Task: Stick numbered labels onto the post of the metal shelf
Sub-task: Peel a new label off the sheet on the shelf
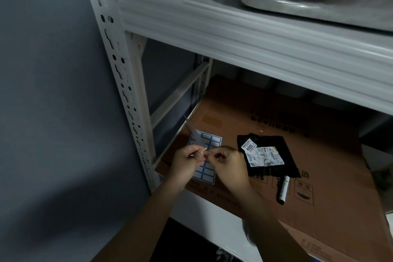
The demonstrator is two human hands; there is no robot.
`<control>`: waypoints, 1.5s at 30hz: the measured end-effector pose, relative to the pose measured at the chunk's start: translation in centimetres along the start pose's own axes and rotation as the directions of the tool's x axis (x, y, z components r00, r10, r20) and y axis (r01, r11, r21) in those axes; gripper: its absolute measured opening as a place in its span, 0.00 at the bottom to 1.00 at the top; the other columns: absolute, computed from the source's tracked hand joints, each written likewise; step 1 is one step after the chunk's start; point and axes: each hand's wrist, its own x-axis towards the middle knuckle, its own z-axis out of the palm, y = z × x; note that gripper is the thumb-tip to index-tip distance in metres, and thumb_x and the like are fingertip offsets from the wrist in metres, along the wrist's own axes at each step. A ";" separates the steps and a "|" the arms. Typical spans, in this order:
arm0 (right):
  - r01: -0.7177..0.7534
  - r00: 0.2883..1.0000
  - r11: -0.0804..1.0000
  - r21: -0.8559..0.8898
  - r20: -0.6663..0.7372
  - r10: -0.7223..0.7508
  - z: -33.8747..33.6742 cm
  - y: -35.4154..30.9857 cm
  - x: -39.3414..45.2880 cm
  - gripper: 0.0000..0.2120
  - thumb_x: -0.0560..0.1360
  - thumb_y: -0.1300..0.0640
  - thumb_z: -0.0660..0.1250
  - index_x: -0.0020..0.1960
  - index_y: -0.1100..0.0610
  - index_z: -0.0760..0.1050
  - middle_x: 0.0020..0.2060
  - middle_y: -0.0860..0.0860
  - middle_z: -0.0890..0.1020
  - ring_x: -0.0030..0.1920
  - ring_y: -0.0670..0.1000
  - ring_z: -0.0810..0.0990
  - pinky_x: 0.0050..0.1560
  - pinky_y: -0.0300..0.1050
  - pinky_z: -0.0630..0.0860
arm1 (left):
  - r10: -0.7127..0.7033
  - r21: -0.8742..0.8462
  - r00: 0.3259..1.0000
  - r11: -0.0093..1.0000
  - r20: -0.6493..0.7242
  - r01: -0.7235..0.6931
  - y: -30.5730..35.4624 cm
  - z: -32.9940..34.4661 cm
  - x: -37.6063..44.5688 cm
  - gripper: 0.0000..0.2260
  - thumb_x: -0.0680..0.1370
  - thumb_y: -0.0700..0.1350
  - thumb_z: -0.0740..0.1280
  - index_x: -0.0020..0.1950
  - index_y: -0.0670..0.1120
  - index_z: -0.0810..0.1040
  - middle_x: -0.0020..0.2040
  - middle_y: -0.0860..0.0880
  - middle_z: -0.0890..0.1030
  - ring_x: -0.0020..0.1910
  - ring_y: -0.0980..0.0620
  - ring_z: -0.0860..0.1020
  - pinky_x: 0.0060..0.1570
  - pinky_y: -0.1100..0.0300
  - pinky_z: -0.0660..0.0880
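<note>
Fingertips of both hands meet over the label sheet (207, 156), pinching something small and pale between them; it is too small to tell whether it is a single label. The left hand (186, 162) has its fingers curled, thumb and forefinger closed on the thing. The right hand (228, 165) is curled the same way, its fingertips pinching from the other side. A thin grey strip (194, 135) rises up and to the left from the pinch. The sheet, white with blue-bordered labels, lies flat on brown cardboard (276, 176) covering the lower shelf, partly hidden under the hands. The white perforated post (125, 83) stands to the left of the hands, apart from them. Right of the sheet lie a black bag (268, 155) with white printed stickers and, nearer the camera, a white marker (284, 190)
</note>
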 end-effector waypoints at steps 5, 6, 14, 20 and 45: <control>-0.060 0.998 0.995 0.077 0.022 0.058 -0.1 0.0 0.0 0.02 0.71 0.59 0.73 0.41 0.56 0.84 0.31 0.41 0.81 0.27 0.35 0.75 0.30 0.26 0.65 | 0.006 0.011 1.000 1.000 0.017 -0.006 0.0 0.0 0.0 0.07 0.79 0.35 0.62 0.48 0.43 0.78 0.48 0.44 0.80 0.42 0.55 0.81 0.45 0.66 0.78; -0.071 0.997 0.994 0.087 0.029 0.068 -0.1 0.0 0.0 0.02 0.71 0.60 0.73 0.41 0.56 0.84 0.30 0.40 0.80 0.27 0.35 0.75 0.30 0.27 0.65 | 0.008 0.008 1.000 1.000 0.024 -0.008 0.0 0.0 -0.1 0.07 0.79 0.36 0.62 0.47 0.45 0.78 0.48 0.45 0.81 0.42 0.55 0.81 0.45 0.66 0.78; -0.151 0.988 0.975 0.162 0.066 0.142 -0.2 0.4 0.3 0.03 0.71 0.60 0.72 0.41 0.54 0.84 0.36 0.46 0.85 0.38 0.44 0.82 0.44 0.44 0.79 | 0.010 0.031 0.999 0.999 0.037 -0.011 0.3 0.1 -0.3 0.07 0.79 0.39 0.63 0.46 0.49 0.78 0.46 0.50 0.82 0.44 0.57 0.82 0.46 0.64 0.77; -0.186 0.982 0.958 0.218 0.084 0.171 -0.1 0.7 0.4 0.03 0.71 0.59 0.72 0.42 0.58 0.84 0.37 0.48 0.85 0.40 0.45 0.83 0.46 0.41 0.78 | 0.012 0.031 0.999 0.999 0.048 -0.013 0.4 0.0 -0.3 0.07 0.79 0.38 0.63 0.48 0.47 0.78 0.46 0.52 0.82 0.42 0.61 0.82 0.44 0.67 0.77; -0.246 0.966 0.897 0.367 0.172 0.195 -0.6 0.4 0.8 0.06 0.73 0.69 0.68 0.43 0.63 0.83 0.37 0.51 0.84 0.37 0.40 0.80 0.43 0.29 0.73 | 0.008 0.029 0.999 1.000 0.048 -0.009 0.3 0.1 -0.1 0.08 0.79 0.38 0.64 0.44 0.49 0.79 0.47 0.48 0.83 0.47 0.55 0.82 0.45 0.65 0.77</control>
